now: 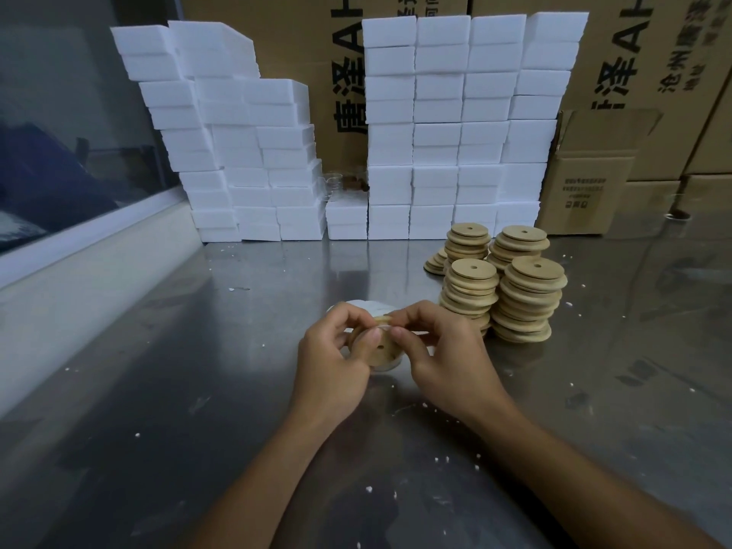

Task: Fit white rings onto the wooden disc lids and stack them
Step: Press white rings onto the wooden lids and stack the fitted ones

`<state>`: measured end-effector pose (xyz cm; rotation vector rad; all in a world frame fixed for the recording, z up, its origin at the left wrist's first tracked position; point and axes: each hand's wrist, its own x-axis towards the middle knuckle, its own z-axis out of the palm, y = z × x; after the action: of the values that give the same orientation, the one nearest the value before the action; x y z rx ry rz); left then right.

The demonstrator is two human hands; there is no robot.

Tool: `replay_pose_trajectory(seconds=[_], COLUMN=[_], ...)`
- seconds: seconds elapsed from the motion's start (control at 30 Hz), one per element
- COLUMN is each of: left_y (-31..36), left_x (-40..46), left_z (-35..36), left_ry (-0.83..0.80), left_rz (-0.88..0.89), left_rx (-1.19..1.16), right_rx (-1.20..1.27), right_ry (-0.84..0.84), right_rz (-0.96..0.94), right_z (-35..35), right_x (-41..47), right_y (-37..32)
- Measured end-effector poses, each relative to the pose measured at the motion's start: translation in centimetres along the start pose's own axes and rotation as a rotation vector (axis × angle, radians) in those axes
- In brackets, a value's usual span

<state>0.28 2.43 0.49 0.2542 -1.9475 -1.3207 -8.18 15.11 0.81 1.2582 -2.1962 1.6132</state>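
1. Both hands, left (336, 350) and right (443, 350), pinch one wooden disc lid (376, 348) above mid-surface (158, 390).
2. Lid stacks (503, 279) stand right of the hands, unobstructed.
3. Foam blocks (455, 128) and cartons (586, 172) line the far edge.

I could read large black print on the tall cardboard cartons (317, 73) behind the foam blocks: the characters "唐泽" with Latin letters "AH" above them, repeated on the right carton (641, 53). Smaller print on the little open box (582, 192) was too blurred for me to read.
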Motion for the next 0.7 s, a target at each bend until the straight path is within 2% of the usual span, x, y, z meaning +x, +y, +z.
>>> replay_pose_trajectory(seconds=[0.23, 0.5, 0.7], left_y=[0.30, 0.28, 0.66], left_x=[0.05, 0.18, 0.21], left_z=[0.05, -0.24, -0.35], left_ry=[0.028, 0.057, 0.086], left_rz=[0.067, -0.014, -0.277], left_rx=[0.062, 0.032, -0.374], right_rx=[-0.006, 0.094, 0.248], right_ry=[0.047, 0.029, -0.039], right_rz=[0.054, 0.150, 0.188], right_z=[-0.32, -0.83, -0.81], right_x=[0.27, 0.76, 0.79], right_y=[0.07, 0.15, 0.01])
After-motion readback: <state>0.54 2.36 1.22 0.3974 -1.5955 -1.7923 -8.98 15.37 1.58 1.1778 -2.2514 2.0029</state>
